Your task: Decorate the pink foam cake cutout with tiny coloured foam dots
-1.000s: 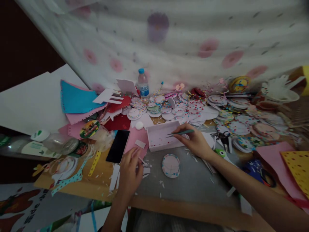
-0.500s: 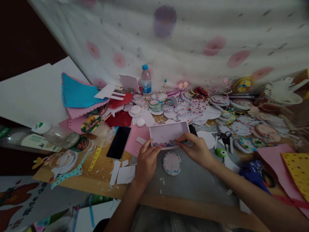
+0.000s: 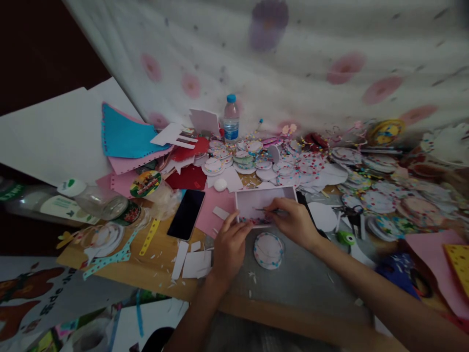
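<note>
A shallow white box (image 3: 266,192) lies tilted in front of me, with small red, blue and pink bits (image 3: 245,220) gathered along its near inner side. My left hand (image 3: 230,244) grips its near left corner, thumb and fingers closed on the rim. In my right hand (image 3: 293,217) are slim tweezers (image 3: 261,209), pinched between thumb and fingers, their tip over the inside of the box. Whether the tip holds a bit is too small to tell. Just nearer to me sits a round white disc (image 3: 268,250) edged with blue and red dots.
Stacks of decorated discs (image 3: 286,166) crowd the back, beside a water bottle (image 3: 231,120). A phone (image 3: 186,215), paper scraps (image 3: 197,264) and a clear jar (image 3: 106,200) lie leftward. Scissors (image 3: 352,217) and a green-topped tool (image 3: 345,238) are right of my right arm.
My right hand has shifted from the box's near right edge to over its inside, with the tweezers' tip up from the bits. My left hand stays on the corner. The view has turned slightly.
</note>
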Tool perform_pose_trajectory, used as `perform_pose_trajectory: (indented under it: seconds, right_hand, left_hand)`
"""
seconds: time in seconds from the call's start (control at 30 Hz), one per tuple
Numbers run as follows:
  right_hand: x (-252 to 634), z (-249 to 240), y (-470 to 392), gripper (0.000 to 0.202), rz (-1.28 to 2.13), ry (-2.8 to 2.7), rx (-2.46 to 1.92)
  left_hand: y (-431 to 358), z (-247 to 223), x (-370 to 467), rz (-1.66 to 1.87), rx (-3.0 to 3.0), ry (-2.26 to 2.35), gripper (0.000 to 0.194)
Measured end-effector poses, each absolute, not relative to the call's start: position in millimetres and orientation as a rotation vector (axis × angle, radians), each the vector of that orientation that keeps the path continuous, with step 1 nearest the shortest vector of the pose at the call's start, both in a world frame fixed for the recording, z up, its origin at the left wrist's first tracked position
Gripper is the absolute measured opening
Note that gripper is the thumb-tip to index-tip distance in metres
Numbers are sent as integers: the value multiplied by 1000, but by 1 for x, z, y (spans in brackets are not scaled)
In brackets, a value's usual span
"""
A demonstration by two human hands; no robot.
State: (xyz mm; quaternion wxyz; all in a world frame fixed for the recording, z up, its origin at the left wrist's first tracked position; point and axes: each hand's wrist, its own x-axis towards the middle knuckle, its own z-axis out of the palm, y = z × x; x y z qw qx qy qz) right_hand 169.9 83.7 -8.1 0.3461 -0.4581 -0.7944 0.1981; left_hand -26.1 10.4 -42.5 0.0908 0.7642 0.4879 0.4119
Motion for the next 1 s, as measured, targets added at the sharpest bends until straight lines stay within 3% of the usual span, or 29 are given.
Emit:
perform_pose_trajectory:
  seconds: [0.23, 0.43, 0.67, 1.0]
  right_hand:
    - [187, 30, 46, 2, 509, -1750, -1163]
    - [191, 50, -1, 12, 626, -1605, -1060]
    - [190, 51, -35, 14, 735, -1557, -1022]
    - [193, 35, -64, 13, 920, -1377, -1123]
  left_hand:
    - [29, -36, -31, 1244, 2169, 1431, 31]
    - [5, 3, -22, 1375, 1939, 1409, 29]
    - [-38, 33, 0, 1157, 1378, 1197, 17]
    - [-52, 27, 7, 1102, 1061, 1129, 12]
